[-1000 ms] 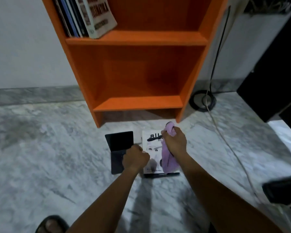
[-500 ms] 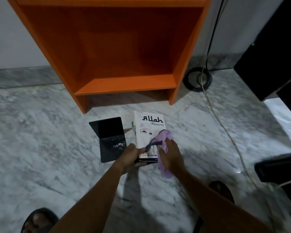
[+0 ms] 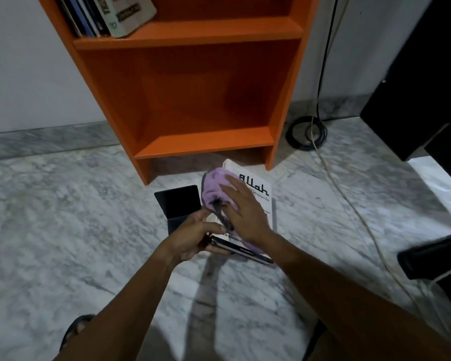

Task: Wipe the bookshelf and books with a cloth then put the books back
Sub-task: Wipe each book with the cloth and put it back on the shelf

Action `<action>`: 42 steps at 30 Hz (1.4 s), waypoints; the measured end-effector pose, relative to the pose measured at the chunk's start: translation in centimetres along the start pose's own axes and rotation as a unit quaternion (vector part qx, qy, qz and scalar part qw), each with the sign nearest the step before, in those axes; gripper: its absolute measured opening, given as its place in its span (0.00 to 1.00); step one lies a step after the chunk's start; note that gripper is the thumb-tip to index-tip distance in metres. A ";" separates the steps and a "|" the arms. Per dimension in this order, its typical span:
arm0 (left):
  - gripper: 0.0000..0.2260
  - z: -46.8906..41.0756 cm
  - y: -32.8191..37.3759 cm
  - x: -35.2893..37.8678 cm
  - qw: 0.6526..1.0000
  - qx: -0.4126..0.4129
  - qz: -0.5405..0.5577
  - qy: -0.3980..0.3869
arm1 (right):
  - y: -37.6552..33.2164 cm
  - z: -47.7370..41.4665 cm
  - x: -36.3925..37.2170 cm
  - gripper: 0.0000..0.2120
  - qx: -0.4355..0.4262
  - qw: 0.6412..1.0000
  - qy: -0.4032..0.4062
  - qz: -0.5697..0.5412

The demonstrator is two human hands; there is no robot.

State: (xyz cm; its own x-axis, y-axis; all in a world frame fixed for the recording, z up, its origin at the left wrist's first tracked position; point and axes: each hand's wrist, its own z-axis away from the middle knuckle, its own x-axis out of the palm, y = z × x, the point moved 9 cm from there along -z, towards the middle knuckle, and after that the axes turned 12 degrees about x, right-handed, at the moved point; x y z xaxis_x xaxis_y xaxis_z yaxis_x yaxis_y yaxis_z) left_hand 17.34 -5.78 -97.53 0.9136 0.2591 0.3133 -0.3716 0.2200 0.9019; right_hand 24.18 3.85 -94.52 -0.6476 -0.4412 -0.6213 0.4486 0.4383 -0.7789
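Upper left, leaning books fill 1 shelf of the orange bookshelf. Below, on the marble floor, a dark folded case lies just beside the left hand, whose grip is clenched on the near corner of the white book in front of the bookshelf. A purple cloth lies on its cover. The right hand presses it flat with straight fingers, grip released. The book looks stiff and fairly heavy, its cover likely slick, so it is best held by the spine and near edge. The cloth is soft and limp.
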 end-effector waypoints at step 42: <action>0.32 1.9 10.1 -1.2 0.976 0.137 0.170 0.005 | -2.1 -3.0 -7.2 0.33 0.280 0.776 -0.074 -0.560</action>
State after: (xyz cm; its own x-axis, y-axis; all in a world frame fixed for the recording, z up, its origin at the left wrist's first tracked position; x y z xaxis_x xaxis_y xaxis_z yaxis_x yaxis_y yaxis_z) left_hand 12.86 -5.63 -88.26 0.7435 0.2832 0.6058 -0.5930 -0.1397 0.7930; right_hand 26.03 8.48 -88.18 -0.7654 -0.4028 0.5019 -0.1202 -0.6768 -0.7263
